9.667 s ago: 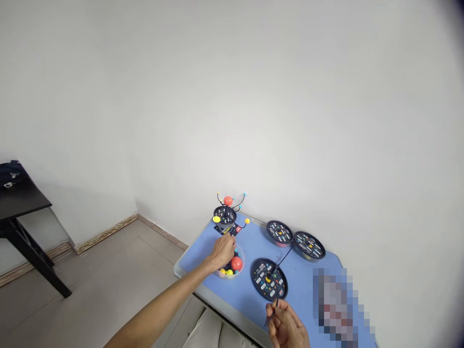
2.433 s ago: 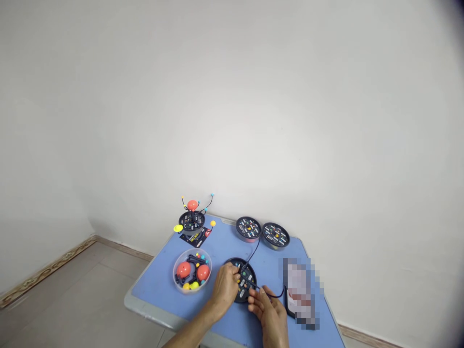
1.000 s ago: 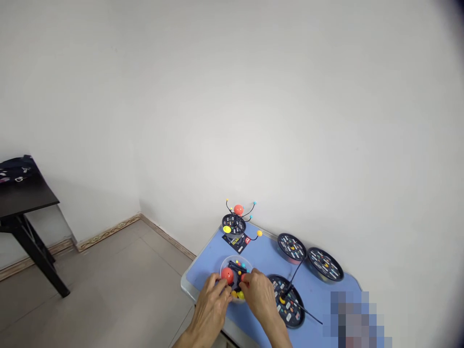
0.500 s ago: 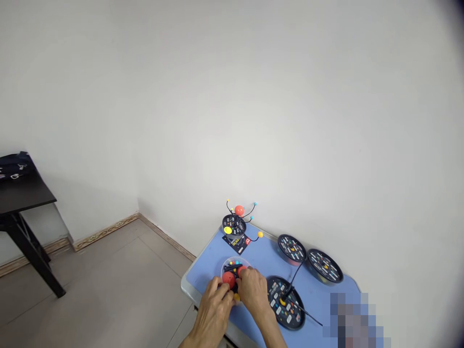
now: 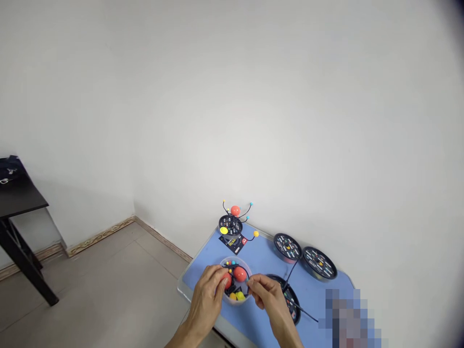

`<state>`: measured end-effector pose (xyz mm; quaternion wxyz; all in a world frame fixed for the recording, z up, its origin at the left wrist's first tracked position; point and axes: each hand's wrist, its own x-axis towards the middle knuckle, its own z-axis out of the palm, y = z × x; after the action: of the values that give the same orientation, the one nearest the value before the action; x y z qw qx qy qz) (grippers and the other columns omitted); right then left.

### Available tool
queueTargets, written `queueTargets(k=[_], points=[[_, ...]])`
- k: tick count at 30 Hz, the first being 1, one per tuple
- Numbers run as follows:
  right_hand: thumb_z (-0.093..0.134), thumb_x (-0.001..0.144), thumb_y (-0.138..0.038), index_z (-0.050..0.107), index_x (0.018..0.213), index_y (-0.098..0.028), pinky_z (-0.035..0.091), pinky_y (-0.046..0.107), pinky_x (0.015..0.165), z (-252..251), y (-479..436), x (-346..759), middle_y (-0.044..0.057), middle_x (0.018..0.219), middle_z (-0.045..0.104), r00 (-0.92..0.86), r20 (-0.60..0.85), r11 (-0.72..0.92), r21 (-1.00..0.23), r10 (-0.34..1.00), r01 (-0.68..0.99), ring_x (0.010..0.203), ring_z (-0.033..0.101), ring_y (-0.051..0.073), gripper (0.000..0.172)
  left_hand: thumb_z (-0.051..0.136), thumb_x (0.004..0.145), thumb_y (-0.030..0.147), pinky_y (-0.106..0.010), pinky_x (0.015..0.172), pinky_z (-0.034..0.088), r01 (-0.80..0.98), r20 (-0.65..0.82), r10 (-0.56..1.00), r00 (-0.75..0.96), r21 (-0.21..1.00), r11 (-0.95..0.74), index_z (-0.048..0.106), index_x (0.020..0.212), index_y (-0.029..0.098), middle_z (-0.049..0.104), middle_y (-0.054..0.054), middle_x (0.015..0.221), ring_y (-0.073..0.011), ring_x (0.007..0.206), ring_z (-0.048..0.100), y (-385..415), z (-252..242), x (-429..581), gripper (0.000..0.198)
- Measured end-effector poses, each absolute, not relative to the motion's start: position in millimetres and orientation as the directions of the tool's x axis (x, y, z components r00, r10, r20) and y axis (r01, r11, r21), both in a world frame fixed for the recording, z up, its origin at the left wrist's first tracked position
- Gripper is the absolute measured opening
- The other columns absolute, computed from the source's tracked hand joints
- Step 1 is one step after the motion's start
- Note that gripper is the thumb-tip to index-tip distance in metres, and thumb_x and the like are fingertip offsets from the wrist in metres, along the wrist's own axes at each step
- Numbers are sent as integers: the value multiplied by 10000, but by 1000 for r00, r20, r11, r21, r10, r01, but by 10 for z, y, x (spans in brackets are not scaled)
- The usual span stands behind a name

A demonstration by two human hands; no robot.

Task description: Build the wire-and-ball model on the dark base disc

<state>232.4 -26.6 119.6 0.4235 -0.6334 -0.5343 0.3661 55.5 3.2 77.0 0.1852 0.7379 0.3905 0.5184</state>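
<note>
A clear plastic bowl (image 5: 247, 300) on the blue table holds red balls, small coloured balls and black parts. My left hand (image 5: 207, 296) is at the bowl's left side, its fingers closed around a red ball (image 5: 227, 281). Beside that ball lies a second red ball (image 5: 239, 274). My right hand (image 5: 267, 294) pinches a thin curved black rod (image 5: 246, 272) at the bowl's right rim. Yellow balls (image 5: 239, 296) sit at the near side of the bowl. Partly behind my right hand is a round black base (image 5: 295, 296) with black rods on it.
An assembled planet model (image 5: 231, 224) stands at the table's far corner, over a black card (image 5: 236, 245). Two round printed bases (image 5: 287, 247) lie along the wall side of the blue table (image 5: 259, 257). A black table (image 5: 21, 195) stands at far left.
My right hand has drawn back to the right, out of the bowl's middle, with a curved black rod in its fingers. My left hand has stayed by the red ball.
</note>
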Motion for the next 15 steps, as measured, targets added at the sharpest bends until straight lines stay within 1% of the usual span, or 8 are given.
queueTargets(k=[3,5,6,8,11,13,15], points=[[583,694,-531,609,634,-179,253,240,469,1160,-389,2308,-25,540,482,152,-58,-70,-995,987,76,470,321,89,358,481,962,340,-293,771,555,254,534,832,151,792,-555,683,1075,225,715,-57,934,-183,837,660,28,879,611,259],[697,645,-504,629,607,-166,222,227,464,1137,-452,2295,-28,527,492,135,-105,-87,-987,985,-134,464,315,74,347,511,939,371,-275,728,548,163,470,868,160,855,-493,685,1051,206,713,-45,858,-171,757,651,-9,921,659,265],[740,619,-493,633,586,-160,209,222,460,1125,-479,2290,-29,516,493,123,-124,-97,-974,985,-205,458,311,67,351,533,922,387,-272,718,545,123,438,884,164,880,-459,689,1036,199,711,-43,839,-171,743,647,-34,933,685,270],[779,591,-495,635,553,-155,194,216,453,1096,-525,2280,-32,491,491,102,-142,-111,-957,985,-267,443,306,59,371,580,883,419,-272,714,542,53,375,911,174,920,-389,700,1010,190,712,-42,825,-176,744,643,-89,945,734,289],[800,570,-529,642,534,-155,188,212,440,1012,-589,2267,-36,461,487,73,-148,-120,-946,986,-301,417,299,52,407,616,849,456,-271,701,540,-22,296,935,197,955,-297,721,932,186,706,-37,772,-181,726,637,-170,928,785,301],[800,569,-570,655,538,-158,185,211,429,915,-639,2260,-34,456,498,35,-153,-136,-947,988,-291,398,297,49,438,619,846,464,-265,674,531,-32,293,933,210,956,-293,726,860,189,695,-31,713,-179,683,628,-218,885,798,296],[802,567,-603,684,580,-163,180,212,424,789,-695,2250,-29,461,523,-11,-159,-155,-947,987,-280,386,286,45,456,615,853,453,-257,640,514,-5,340,913,226,938,-348,724,810,195,680,-25,662,-175,635,618,-258,809,797,284]])
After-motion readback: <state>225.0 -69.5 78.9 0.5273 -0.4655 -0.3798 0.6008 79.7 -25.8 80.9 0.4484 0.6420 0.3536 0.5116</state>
